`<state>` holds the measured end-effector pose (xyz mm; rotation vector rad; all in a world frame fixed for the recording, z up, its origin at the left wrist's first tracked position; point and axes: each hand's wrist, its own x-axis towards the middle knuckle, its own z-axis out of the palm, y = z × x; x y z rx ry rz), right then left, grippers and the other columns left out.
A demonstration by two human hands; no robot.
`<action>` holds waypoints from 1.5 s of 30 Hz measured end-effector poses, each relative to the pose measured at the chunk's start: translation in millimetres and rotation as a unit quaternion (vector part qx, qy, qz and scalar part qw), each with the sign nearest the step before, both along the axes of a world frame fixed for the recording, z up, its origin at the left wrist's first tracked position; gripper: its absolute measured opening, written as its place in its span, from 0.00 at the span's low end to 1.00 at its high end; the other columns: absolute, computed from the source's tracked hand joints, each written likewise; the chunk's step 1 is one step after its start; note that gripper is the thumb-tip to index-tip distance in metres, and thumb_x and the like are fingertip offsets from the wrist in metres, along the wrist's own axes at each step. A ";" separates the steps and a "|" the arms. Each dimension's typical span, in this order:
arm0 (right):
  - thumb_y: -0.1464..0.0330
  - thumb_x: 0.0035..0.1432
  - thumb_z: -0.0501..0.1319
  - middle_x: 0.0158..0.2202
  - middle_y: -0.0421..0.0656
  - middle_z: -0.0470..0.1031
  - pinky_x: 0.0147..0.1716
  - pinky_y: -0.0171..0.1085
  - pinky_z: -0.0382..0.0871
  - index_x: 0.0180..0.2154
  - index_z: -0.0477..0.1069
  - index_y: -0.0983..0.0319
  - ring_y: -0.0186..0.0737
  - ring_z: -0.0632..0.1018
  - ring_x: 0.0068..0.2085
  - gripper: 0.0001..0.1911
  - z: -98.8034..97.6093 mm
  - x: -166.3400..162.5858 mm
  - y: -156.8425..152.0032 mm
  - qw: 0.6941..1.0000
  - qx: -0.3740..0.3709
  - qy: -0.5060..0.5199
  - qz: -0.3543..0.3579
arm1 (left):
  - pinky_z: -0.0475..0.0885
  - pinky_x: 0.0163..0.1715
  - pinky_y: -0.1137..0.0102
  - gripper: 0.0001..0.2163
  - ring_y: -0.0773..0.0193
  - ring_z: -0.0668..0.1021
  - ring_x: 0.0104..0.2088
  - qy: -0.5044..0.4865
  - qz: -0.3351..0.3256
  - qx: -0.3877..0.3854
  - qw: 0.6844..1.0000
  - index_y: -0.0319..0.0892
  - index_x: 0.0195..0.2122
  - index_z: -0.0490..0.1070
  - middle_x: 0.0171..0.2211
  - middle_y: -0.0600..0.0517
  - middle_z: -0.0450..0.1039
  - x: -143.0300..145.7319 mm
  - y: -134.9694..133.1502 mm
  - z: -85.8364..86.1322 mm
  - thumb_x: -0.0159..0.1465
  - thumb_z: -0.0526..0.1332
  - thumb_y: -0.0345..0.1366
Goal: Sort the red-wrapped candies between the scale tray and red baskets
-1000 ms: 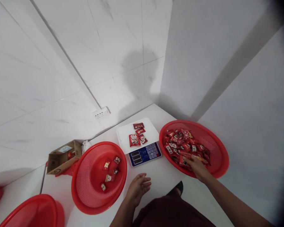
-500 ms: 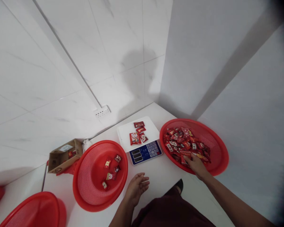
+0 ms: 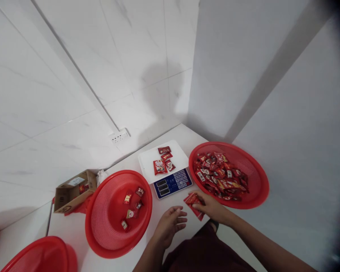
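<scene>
A red snack packet (image 3: 194,206) is pinched in my right hand (image 3: 211,207), held in front of the scale, left of the right basket. Facing it, my left hand (image 3: 170,226) has its fingers apart and nothing in it. Several red packets (image 3: 160,166) lie on the white pan (image 3: 147,166) of the digital scale, whose blue keypad panel (image 3: 172,184) faces me. To the right, a red basket (image 3: 262,181) holds a heap of small red packets (image 3: 221,175). Inside the red basket (image 3: 99,230) on the left are several small wrapped sweets (image 3: 132,214).
An open cardboard box (image 3: 73,192) with red packets inside stands at the back left. Another red basket (image 3: 45,253) is at the lower left. A wall socket (image 3: 119,136) sits above the white table (image 3: 181,132), which meets walls behind and at right.
My right hand has come out of the right basket and moved left, now with a red snack packet in it. My left hand has shifted slightly right, still with fingers apart.
</scene>
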<state>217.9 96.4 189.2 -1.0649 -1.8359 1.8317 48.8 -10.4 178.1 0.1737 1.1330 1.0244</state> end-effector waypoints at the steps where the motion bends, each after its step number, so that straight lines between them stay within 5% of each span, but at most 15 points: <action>1: 0.67 0.47 0.58 0.36 0.41 0.74 0.40 0.38 0.67 0.46 0.65 0.60 0.40 0.74 0.38 0.20 0.0 -4.1 -6.4 1.000 -0.007 -0.002 0.022 | 0.66 0.36 0.69 0.16 0.65 0.74 0.33 0.004 -0.013 0.009 1.000 0.39 0.38 0.69 0.36 0.47 0.73 2.2 1.3 2.4 0.53 0.63 0.43; 9: 0.70 0.47 0.58 0.31 0.38 0.73 0.34 0.35 0.67 0.49 0.64 0.59 0.36 0.73 0.32 0.24 -11.1 1.5 -18.7 0.996 0.000 -0.065 0.056 | 0.64 0.35 0.70 0.13 0.65 0.73 0.33 0.064 -0.064 0.030 0.995 0.39 0.33 0.70 0.34 0.49 0.73 10.8 3.4 1.9 0.51 0.64 0.43; 14: 0.63 0.46 0.60 0.42 0.44 0.75 0.48 0.44 0.65 0.43 0.69 0.60 0.47 0.73 0.45 0.19 -12.0 21.6 8.4 0.988 0.047 -0.085 -0.117 | 0.65 0.35 0.68 0.13 0.64 0.73 0.32 0.132 -0.063 0.032 0.989 0.39 0.33 0.69 0.34 0.48 0.72 3.0 14.3 -5.6 0.52 0.62 0.44; 20: 0.59 0.47 0.59 0.49 0.46 0.71 0.43 0.45 0.70 0.53 0.61 0.57 0.51 0.73 0.48 0.30 -24.4 61.5 44.1 0.940 -0.007 -0.104 -0.326 | 0.65 0.36 0.68 0.12 0.63 0.72 0.33 0.240 -0.044 0.060 0.968 0.41 0.34 0.69 0.33 0.49 0.71 -19.0 48.0 -5.0 0.52 0.62 0.42; 23: 0.61 0.46 0.59 0.57 0.45 0.63 0.54 0.46 0.59 0.57 0.56 0.56 0.49 0.64 0.57 0.34 -36.7 78.8 55.2 0.917 0.069 -0.128 -0.372 | 0.66 0.36 0.67 0.12 0.63 0.73 0.34 0.280 -0.051 0.073 0.956 0.42 0.35 0.68 0.34 0.49 0.71 -22.3 62.5 -4.5 0.53 0.60 0.43; 26: 0.62 0.47 0.58 0.60 0.46 0.57 0.60 0.46 0.48 0.56 0.56 0.59 0.47 0.57 0.61 0.33 -52.7 88.4 59.4 0.910 0.169 -0.154 -0.345 | 0.67 0.35 0.68 0.10 0.62 0.73 0.34 0.338 -0.072 0.089 0.934 0.42 0.36 0.68 0.34 0.49 0.72 -20.6 74.6 -5.5 0.56 0.57 0.41; 30: 0.64 0.47 0.56 0.58 0.51 0.60 0.59 0.47 0.49 0.54 0.61 0.64 0.50 0.58 0.60 0.30 -76.7 88.3 54.1 0.928 0.187 -0.205 -0.248 | 0.66 0.41 0.66 0.09 0.59 0.74 0.39 0.467 -0.094 0.108 0.873 0.41 0.37 0.69 0.37 0.47 0.73 -27.2 101.6 -7.1 0.57 0.55 0.36; 34: 0.65 0.49 0.55 0.60 0.50 0.57 0.59 0.46 0.50 0.54 0.62 0.62 0.47 0.57 0.61 0.28 -91.1 80.8 45.2 0.935 0.176 -0.248 -0.181 | 0.57 0.51 0.63 0.12 0.56 0.68 0.50 0.608 -0.108 0.104 0.779 0.41 0.42 0.69 0.46 0.44 0.70 -50.6 146.8 -5.0 0.59 0.53 0.34; 39: 0.65 0.50 0.54 0.59 0.49 0.58 0.58 0.46 0.51 0.52 0.64 0.61 0.47 0.58 0.61 0.26 -86.3 77.2 43.6 0.938 0.171 -0.263 -0.148 | 0.57 0.49 0.60 0.16 0.50 0.64 0.51 0.721 -0.152 0.060 0.674 0.40 0.47 0.67 0.48 0.41 0.67 -74.9 201.7 -3.1 0.60 0.51 0.38; 45: 0.66 0.48 0.55 0.57 0.51 0.62 0.58 0.46 0.53 0.49 0.68 0.64 0.49 0.61 0.59 0.24 -71.3 87.1 47.5 0.941 0.139 -0.272 -0.148 | 0.60 0.42 0.63 0.16 0.49 0.65 0.48 0.773 -0.219 0.028 0.594 0.38 0.41 0.69 0.43 0.40 0.67 -78.2 234.4 -11.6 0.56 0.56 0.42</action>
